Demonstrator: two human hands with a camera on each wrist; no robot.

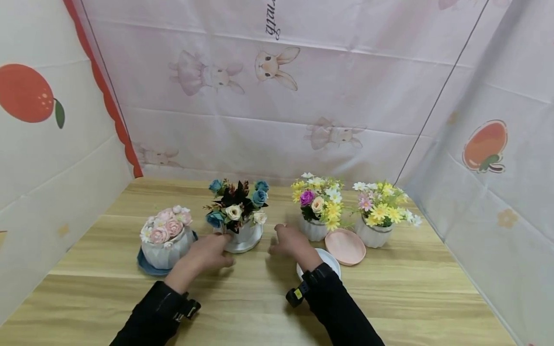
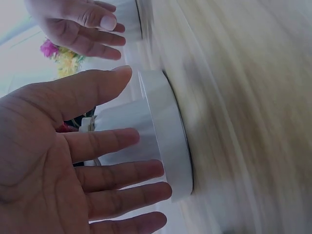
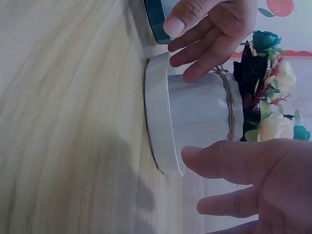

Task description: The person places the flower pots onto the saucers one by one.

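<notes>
A white pot (image 3: 200, 107) with blue and cream roses (image 1: 235, 206) stands upright on a white saucer (image 1: 242, 246). To its left is my left hand (image 1: 207, 252), fingers spread and straight beside the pot; whether they touch it I cannot tell. On the other side, my right hand (image 1: 292, 242) is apart from the pot, its thumb and fingers extended with nothing between them. Below the right wrist lies a second white saucer (image 1: 332, 262), partly covered by the arm.
At left, a pot of pink flowers (image 1: 164, 245) sits on a blue saucer (image 1: 147, 265). Toward the right stand a pot with yellow and purple flowers (image 1: 313, 229) and another with yellow daisies (image 1: 373, 234). A pink saucer (image 1: 345, 246) lies between them. Printed cloth (image 1: 242, 134) hangs behind the table.
</notes>
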